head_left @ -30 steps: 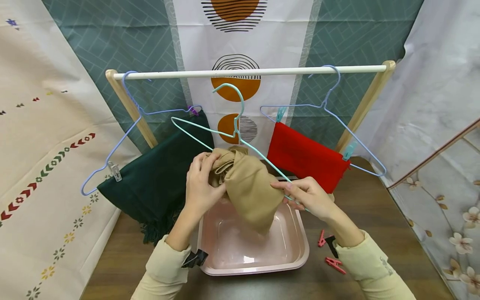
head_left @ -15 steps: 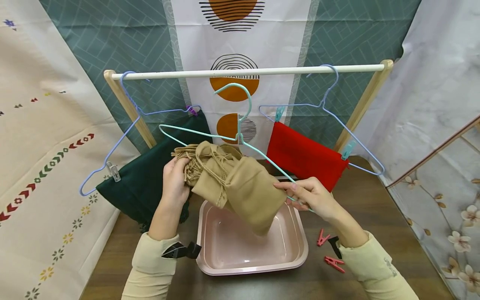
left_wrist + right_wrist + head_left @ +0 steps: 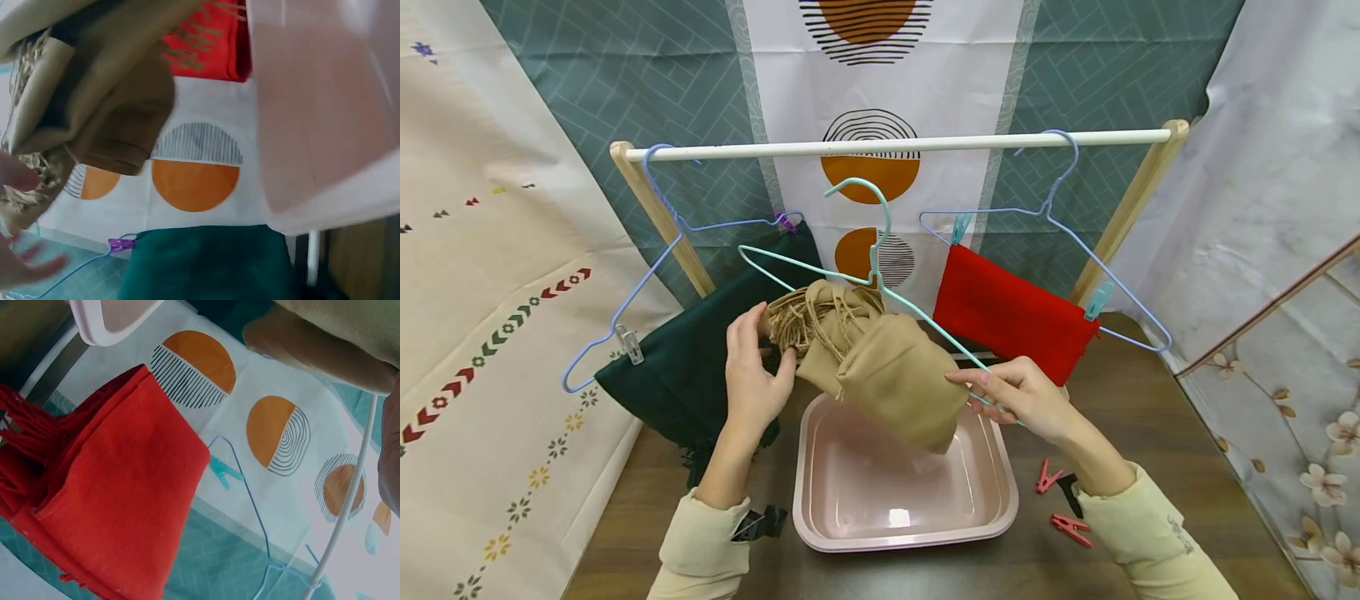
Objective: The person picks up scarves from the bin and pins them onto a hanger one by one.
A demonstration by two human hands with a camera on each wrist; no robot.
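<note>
A folded tan scarf (image 3: 898, 375) with a twisted fringe hangs over a mint-green hanger (image 3: 925, 317), above a pink basin. My right hand (image 3: 1018, 396) grips the hanger near its right end, the index finger extended against the scarf's edge. My left hand (image 3: 756, 379) is at the fringed side, thumb and fingers apart. In the left wrist view the left fingers (image 3: 31, 269) are spread next to the fringe, with no grip on it visible. The hanger's lower bar is hidden under the scarf. The hanger's hook stands below and in front of the white rail, apart from it.
The white rail (image 3: 775, 149) carries two blue hangers. A dark green scarf (image 3: 700, 367) is clipped at left, a red cloth (image 3: 1007, 312) at right. The pink basin (image 3: 906, 543) stands on the wooden table. Two red clothespins (image 3: 1070, 529) lie to its right.
My left hand moved from the scarf's middle out to the left, drawing the fringed part leftward, then loosened from it. The hanger swayed slightly; my right hand kept its grip.
</note>
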